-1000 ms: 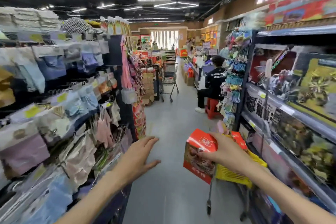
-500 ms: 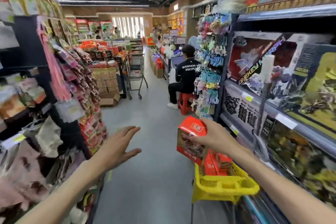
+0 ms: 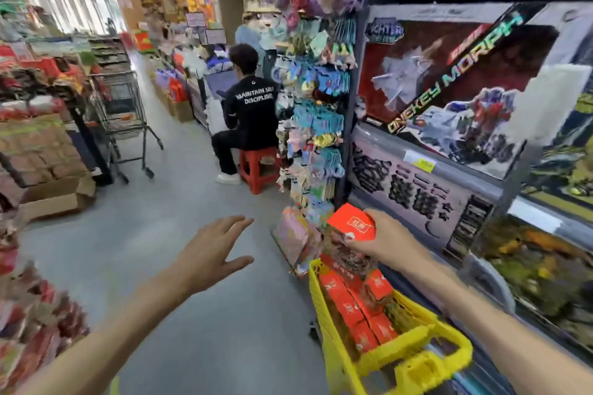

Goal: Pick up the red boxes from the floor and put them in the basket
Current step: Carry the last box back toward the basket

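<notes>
My right hand (image 3: pixel 383 239) grips a red box (image 3: pixel 350 224) by its top, holding it just above the far end of the yellow basket (image 3: pixel 414 348). Several more red boxes (image 3: pixel 354 305) lie packed inside the basket, which stands at the lower right next to the toy shelves. My left hand (image 3: pixel 210 253) is stretched out over the grey aisle floor with fingers spread and nothing in it. No red box is visible on the floor.
Toy shelves (image 3: pixel 449 151) line the right side, with a hanging rack of small goods (image 3: pixel 313 112) just beyond the basket. A person in black sits on a red stool (image 3: pixel 256 168) ahead. A metal cart (image 3: pixel 123 119) and cardboard boxes (image 3: pixel 54 196) stand left.
My view has swung right and forward toward the basket. The right hand has carried the red box from beside the basket to right over it. The left hand stays open.
</notes>
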A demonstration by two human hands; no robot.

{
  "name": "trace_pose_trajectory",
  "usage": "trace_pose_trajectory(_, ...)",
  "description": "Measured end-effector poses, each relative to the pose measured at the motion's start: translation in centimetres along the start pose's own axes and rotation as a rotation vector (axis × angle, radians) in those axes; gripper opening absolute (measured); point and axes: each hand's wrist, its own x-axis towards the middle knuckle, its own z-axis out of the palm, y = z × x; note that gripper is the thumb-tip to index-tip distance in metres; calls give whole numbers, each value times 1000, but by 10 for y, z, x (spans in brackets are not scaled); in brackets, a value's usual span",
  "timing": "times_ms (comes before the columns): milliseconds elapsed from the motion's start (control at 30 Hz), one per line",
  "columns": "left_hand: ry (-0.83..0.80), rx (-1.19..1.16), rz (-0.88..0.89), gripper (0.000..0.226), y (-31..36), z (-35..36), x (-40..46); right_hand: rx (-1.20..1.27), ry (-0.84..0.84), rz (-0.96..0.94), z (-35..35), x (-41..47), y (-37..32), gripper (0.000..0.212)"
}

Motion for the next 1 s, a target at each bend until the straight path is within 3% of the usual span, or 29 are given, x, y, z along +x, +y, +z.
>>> trace_pose_trajectory(200,-150,-77,228,75,-37,53,127,-108,26,274,25,34,62,80)
trace_pose_trajectory(400,-223,-145,415,75,-33,121,232,-97,76,411,60,51,143,77)
trace_pose_trajectory(533,-292,-225,449,76,-29,171,284,-254,33,580,100,59,194,82)
trace_pose_trajectory(667,-383,-333,470,75,-27,219,319,-375,-147,823,138,71,226,89)
trace_pose_trajectory(1000,-507,-382,508,76,-41,308,369,-378,-252,925,206,96,289,101)
